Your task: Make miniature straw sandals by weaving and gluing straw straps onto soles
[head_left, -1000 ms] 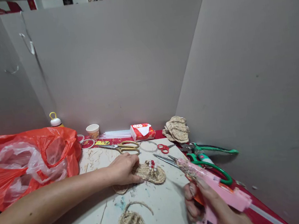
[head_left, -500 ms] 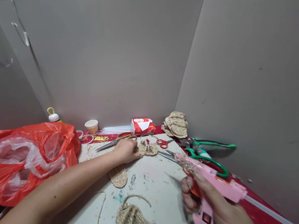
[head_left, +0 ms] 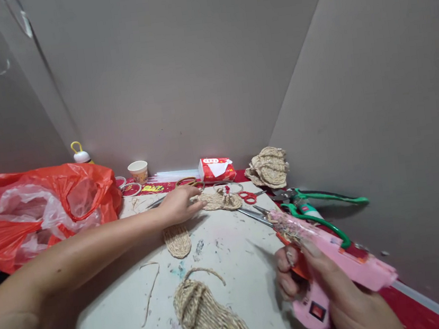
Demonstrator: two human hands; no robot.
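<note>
My left hand is stretched over the far part of the white board, thumb and fingers apart. It is beside the heel end of a small woven straw slipper that has a red-and-white ornament near its toe. Under my left wrist lies a straw sole, partly hidden. My right hand is closed around the handle of a pink hot glue gun, with a finger at its orange trigger. Its metal nozzle points up and left, and strands of straw cling around the front. A larger straw slipper lies closest to me.
Red-handled scissors, green-handled cutters and a stack of woven pieces lie at the right. Behind are a tissue pack, a paper cup and gold-handled scissors. A red plastic bag fills the left.
My left hand has drawn slightly left off the small slipper, baring more of its heel end. The glue gun stays in my right hand. The view has tilted down and shifted left.
</note>
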